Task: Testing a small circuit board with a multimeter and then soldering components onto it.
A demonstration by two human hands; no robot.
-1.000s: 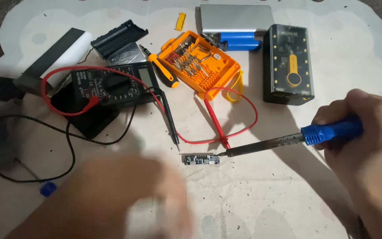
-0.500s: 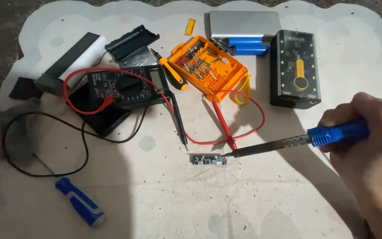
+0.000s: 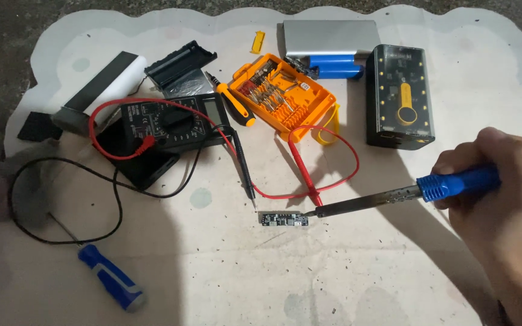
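Gripping a blue-handled soldering iron (image 3: 394, 196), the right hand (image 3: 502, 193) held its tip against the small circuit board (image 3: 284, 220) lying mid-table (image 3: 225, 278) just below the multimeter's red probe (image 3: 303, 172), while the left hand stayed out of view.

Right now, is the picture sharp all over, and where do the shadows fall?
Head view: the small circuit board and soldering iron are sharp; the left edge is smeared, a blurred shape there that cannot be identified. Broad soft shadows darken the mat at lower left and under the right hand. No strong glare.
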